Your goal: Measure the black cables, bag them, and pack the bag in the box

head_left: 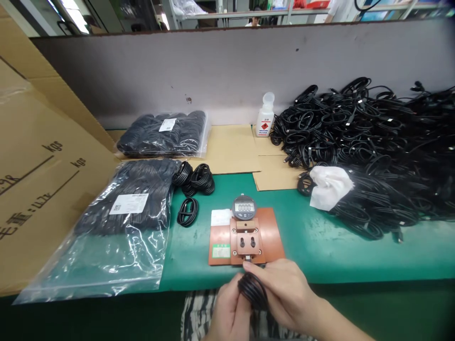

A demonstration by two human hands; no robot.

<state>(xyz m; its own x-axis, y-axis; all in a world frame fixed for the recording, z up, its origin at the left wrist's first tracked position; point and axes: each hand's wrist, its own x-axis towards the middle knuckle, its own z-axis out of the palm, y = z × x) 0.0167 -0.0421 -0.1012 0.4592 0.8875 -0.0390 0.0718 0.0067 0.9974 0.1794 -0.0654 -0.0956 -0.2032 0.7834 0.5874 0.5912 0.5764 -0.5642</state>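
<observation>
A coiled black cable is held between my two hands at the near edge of the bench. My left hand is closed round the coil's left side. My right hand grips its right side, thumb and finger close to the cable's end. That end meets the front of an orange-brown test fixture, where a small metal part shows; how far in it sits I cannot tell. On the fixture a round digital gauge reads 0.000. Left of the fixture lies one coiled cable.
Bagged cables and a second bag lie left beside a cardboard box. Several coils stand near them. A large cable heap, a white cloth and a white bottle are on the right.
</observation>
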